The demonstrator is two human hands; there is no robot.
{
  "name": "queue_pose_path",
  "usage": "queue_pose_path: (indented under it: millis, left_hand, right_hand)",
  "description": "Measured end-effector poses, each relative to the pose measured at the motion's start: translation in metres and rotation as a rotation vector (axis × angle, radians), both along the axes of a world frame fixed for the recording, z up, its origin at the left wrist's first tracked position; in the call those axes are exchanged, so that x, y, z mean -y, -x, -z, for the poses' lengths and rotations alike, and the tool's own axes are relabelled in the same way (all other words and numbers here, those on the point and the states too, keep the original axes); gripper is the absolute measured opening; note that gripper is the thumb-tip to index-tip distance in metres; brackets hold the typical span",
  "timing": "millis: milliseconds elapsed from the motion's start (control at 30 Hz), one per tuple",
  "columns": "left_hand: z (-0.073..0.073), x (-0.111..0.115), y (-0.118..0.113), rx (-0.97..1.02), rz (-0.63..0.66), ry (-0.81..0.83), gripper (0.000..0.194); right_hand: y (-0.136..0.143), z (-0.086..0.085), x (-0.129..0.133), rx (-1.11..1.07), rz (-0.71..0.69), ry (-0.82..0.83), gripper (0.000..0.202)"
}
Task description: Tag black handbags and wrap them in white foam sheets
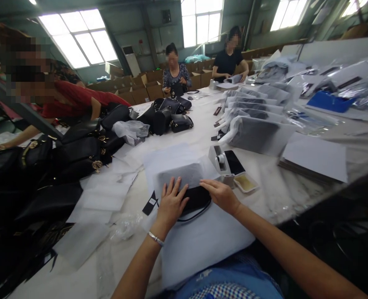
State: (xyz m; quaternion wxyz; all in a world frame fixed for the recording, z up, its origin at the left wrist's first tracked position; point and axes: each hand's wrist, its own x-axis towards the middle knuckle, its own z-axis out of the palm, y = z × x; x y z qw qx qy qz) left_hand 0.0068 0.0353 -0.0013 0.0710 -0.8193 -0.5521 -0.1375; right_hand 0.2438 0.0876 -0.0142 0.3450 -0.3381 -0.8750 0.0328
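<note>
Fingers on black, half-covered bag

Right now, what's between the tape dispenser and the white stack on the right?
In the head view, a flat black slab and a shallow dish lie beside the tape dispenser, then tabletop to the white stack.

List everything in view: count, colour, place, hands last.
Handled bag: one, black, near centre
Covering sheet: one, translucent, partly over bag
Tag: one, black, left of bag
Tape dispenser: one, pale, right of centre
Dish: one, whitish, beside dispenser
Slab: one, black, beside dispenser
Wrapped items: several, grey, right
Card stack: one, white top, right
Plastic packets: many, clear, right
Loose bags: many, black, left
Thin sheets: several, white, left
Boxes: many, brown, behind
Windows: four, white, back
People: several, clothed red, patterned, black, beyond
Table: one, whitish, below
Left hand: one, bare, over sheet
Right hand: one, bare, at bag's right
</note>
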Motion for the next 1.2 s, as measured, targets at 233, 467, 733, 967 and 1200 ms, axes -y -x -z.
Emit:
queue_pose_path:
  millis: [233,467,733,967,1200]
  left_hand:
    - [0.000,0.002,-0.002,-0.017,-0.004,0.004,0.045]
    - [0.006,0.005,-0.002,0.029,-0.007,-0.002,0.044]
    - [-0.009,-0.001,0.005,0.072,0.013,0.091,0.044]
    - [-0.025,-0.003,0.017,0.042,0.117,0.244,0.085]
    - [-0.028,-0.001,0.027,-0.055,0.225,0.315,0.111]
  right_hand:
    - [-0.016,-0.036,0.046,0.132,-0.381,0.278,0.033]
    - [-0.027,0.013,0.093,0.219,-0.449,0.409,0.031]
    - [-0.019,0.004,0.087,0.178,-0.421,0.613,0.016]
    - [-0.009,-0.030,0.066,0.233,-0.367,0.813,0.023]
    - [-0.002,-0.058,0.046,0.214,-0.358,0.823,0.029]
